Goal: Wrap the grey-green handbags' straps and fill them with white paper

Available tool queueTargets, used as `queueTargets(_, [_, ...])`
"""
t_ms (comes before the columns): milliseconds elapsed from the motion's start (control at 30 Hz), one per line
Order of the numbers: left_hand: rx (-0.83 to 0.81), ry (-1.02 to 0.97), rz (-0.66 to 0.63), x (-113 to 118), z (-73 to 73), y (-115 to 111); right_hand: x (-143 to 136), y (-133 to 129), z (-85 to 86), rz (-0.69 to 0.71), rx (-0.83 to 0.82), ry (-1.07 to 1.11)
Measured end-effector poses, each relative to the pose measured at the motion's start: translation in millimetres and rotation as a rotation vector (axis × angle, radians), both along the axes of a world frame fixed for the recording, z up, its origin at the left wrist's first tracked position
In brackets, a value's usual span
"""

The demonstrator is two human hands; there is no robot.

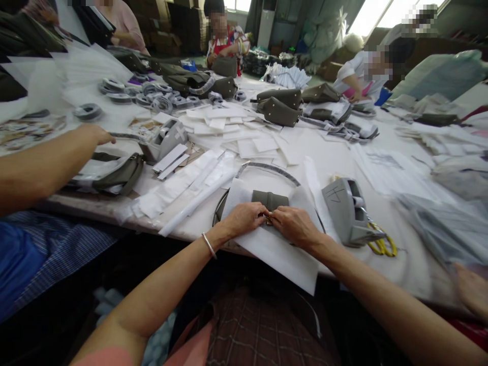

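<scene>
An olive-grey bag [260,196] lies at the table's front edge, with a wrapped handle [269,169] arching behind it. White sheets flank the bag, and another white sheet [282,256] hangs over the edge below my hands. My left hand [249,216], a bangle on its wrist, pinches a small metal clasp [270,217] on the bag's front. From the other side my right hand [295,223] has its fingertips closed on the same clasp. The fingers of both hands nearly meet there, covering most of the clasp.
Right of the bag stands a grey tape dispenser [343,211] beside yellow-handled scissors [383,244]. White slips [232,127] and another dispenser [168,140] lie ahead. A person's arm [49,162] reaches in from the left; another person's hand [473,290] is at the right edge.
</scene>
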State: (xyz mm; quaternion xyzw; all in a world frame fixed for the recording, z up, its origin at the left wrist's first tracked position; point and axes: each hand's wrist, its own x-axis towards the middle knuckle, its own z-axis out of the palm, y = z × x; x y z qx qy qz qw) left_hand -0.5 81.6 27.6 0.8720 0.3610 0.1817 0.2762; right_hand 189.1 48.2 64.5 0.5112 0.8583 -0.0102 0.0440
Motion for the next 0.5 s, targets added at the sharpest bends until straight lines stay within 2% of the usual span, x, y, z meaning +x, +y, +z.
queueTargets(200, [-0.045, -0.002, 0.018, 0.7, 0.7, 1.1, -10.3, -3.3, -2.1, -0.076, 0.048, -0.026])
queueTargets(500, [-0.055, -0.015, 0.014, 1.3, 0.8, 2.3, 3.2, -0.4, -21.3, -0.033, 0.082, 0.103])
